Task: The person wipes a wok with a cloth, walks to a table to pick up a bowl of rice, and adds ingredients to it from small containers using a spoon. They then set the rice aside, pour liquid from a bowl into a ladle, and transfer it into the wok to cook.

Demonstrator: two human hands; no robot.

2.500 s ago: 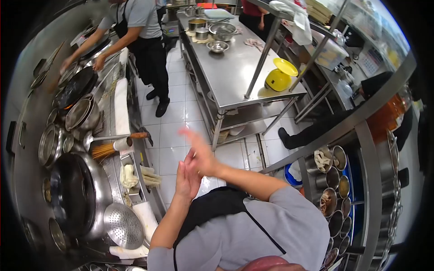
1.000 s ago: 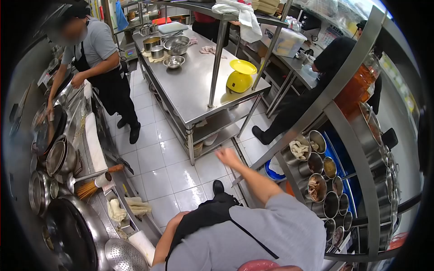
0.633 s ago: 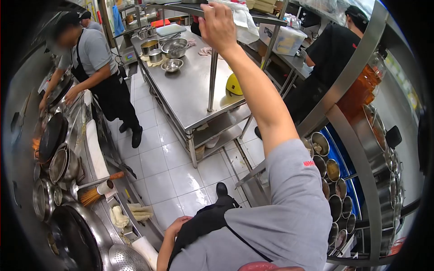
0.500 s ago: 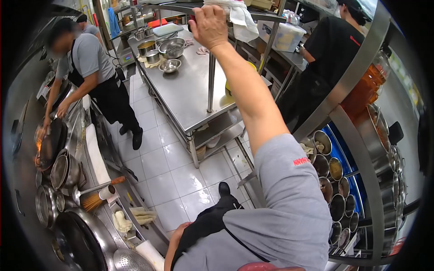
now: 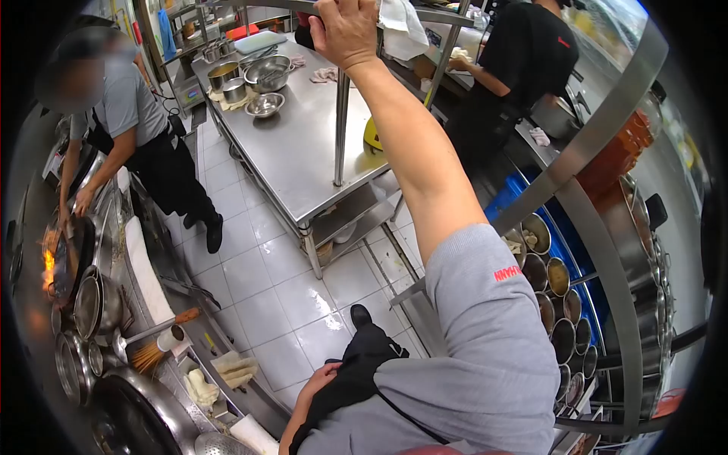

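Observation:
My right hand (image 5: 346, 34) is raised at the top of the head view. Its fingers curl over the steel rail (image 5: 436, 15) of the raised shelf above the worktable; the fingertips are partly cut off by the frame edge. A white cloth (image 5: 402, 29) hangs from the shelf just right of this hand. Low down beside my black apron (image 5: 353, 368) is my left hand (image 5: 322, 377), near my hip. Its fingers are partly hidden by the apron, and I cannot see whether they hold anything.
Metal bowls (image 5: 265, 105) and pots stand on the steel worktable (image 5: 303, 163). At left, a co-worker (image 5: 136, 114) tends a wok (image 5: 72, 254) beside a flame (image 5: 49, 262). Another person (image 5: 523, 61) stands at right. Several metal containers (image 5: 557, 277) fill the rack beside me.
The view has shifted, so the table and the person at right appear further left. My right hand stays up at the shelf. The flame by the wok is larger.

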